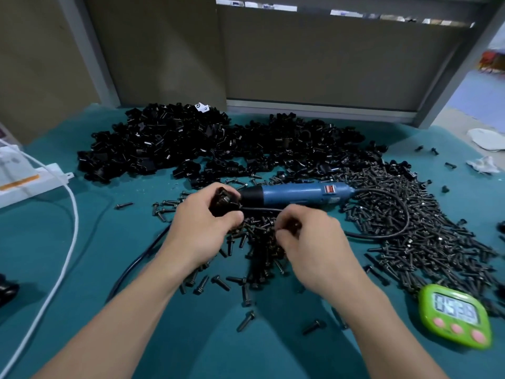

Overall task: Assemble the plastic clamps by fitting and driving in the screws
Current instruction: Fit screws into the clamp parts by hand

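- far left of the frame, a white power strip (32, 181) sits on the teal mat (82, 283), and a white cable (71, 214) curves from it down to the lower left corner.
- upper middle, a big heap of black plastic clamps (177, 143) spreads across the back of the mat.
- centre left, the left hand (205, 228) has fingers and thumb curled tight round a black clamp (225, 202), right at the black nose of the driver.
- dead centre, the blue electric screwdriver (297, 191) lies on its side, nose pointing left at that clamp. its black cord (401, 214) loops out to the right over the screws and back toward the hands.
- centre right, the right hand (311, 242) is knuckles up, fingertips curled down into the screws. i cannot tell whether it has one pinched.
- the screws (415, 222) lie in a thick dark drift from under the hands out to the right, with strays toward the bottom of the frame.
- lower right, a green timer (455, 315) with pink buttons lies at the edge of the drift.
- upper right edge, a white cloth (486, 138) lies just off the mat.
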`<state>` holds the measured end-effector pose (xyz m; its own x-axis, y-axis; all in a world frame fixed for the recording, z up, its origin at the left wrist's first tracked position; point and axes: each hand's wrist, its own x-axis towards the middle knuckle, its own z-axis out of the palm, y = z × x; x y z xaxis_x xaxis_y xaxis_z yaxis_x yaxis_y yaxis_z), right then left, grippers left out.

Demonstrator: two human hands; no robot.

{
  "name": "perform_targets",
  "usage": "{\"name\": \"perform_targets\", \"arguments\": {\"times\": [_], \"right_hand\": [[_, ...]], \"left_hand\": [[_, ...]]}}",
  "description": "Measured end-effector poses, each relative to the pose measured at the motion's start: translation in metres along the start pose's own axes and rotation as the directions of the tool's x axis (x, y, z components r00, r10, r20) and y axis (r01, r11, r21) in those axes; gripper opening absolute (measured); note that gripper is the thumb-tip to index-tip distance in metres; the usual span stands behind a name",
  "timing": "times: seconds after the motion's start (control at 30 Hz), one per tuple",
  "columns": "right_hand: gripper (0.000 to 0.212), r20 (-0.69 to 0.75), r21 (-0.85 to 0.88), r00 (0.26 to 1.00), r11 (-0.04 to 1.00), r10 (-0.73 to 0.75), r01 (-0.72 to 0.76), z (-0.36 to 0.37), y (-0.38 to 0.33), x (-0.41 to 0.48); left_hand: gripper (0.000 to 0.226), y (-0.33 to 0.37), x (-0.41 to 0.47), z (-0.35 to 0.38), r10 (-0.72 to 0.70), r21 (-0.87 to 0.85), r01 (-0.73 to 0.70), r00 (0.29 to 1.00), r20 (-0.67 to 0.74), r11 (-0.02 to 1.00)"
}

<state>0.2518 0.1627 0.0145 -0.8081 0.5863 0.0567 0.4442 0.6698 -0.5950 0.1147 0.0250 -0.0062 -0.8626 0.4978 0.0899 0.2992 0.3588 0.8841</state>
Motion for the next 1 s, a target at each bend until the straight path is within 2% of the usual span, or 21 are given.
{"name": "perform_targets", "arguments": {"times": [0.07, 0.13, 0.27, 0.4, 0.47, 0.57, 0.67, 0.83, 1.0], "right_hand": [[0.025, -0.028, 0.300, 0.999, 0.954, 0.023, -0.013, -0.003, 0.005, 0.005], [0.023, -0.036, 0.502, 0.999, 0.865, 0.005, 0.014, -0.001, 0.006, 0.007], [0.022, -0.055, 0.632, 0.998, 0.775, 0.042, 0.002, 0.013, 0.003, 0.016], [0.032, 0.010, 0.817, 0.998, 0.575, 0.059, -0.042, 0.021, -0.001, 0.021], [0.025, -0.012, 0.849, 0.998, 0.527, 0.064, -0.023, 0.023, 0.000, 0.021], [0.014, -0.064, 0.843, 0.997, 0.536, 0.045, 0.030, 0.022, 0.002, 0.020], [0.018, -0.058, 0.839, 0.998, 0.540, -0.017, 0.058, 0.022, 0.001, 0.019], [0.020, -0.064, 0.868, 0.997, 0.490, -0.048, 0.080, 0.022, 0.002, 0.019], [0.020, -0.090, 0.795, 0.991, 0.593, -0.100, 0.132, 0.022, 0.006, 0.020]], "left_hand": [[0.028, -0.003, 0.003, -0.003, -0.030, -0.183, 0.037, 0.999, 0.038, 0.982], [0.027, -0.003, 0.004, -0.004, -0.029, -0.328, 0.067, 0.992, 0.119, 0.942], [0.030, -0.004, 0.006, -0.003, 0.035, -0.387, 0.082, 0.958, 0.285, 0.918], [0.029, -0.008, 0.007, -0.004, 0.085, -0.366, 0.044, 0.941, 0.329, 0.930], [0.028, -0.009, 0.008, -0.005, 0.101, -0.382, 0.048, 0.927, 0.361, 0.923], [0.026, -0.010, 0.008, -0.005, 0.112, -0.399, 0.061, 0.912, 0.394, 0.915], [0.032, -0.008, 0.008, -0.004, 0.116, -0.417, 0.064, 0.912, 0.393, 0.907], [0.027, -0.007, 0.005, -0.003, 0.143, -0.394, 0.024, 0.910, 0.389, 0.919], [0.030, -0.004, 0.003, -0.006, 0.155, -0.322, -0.036, 0.923, 0.351, 0.946]]}}
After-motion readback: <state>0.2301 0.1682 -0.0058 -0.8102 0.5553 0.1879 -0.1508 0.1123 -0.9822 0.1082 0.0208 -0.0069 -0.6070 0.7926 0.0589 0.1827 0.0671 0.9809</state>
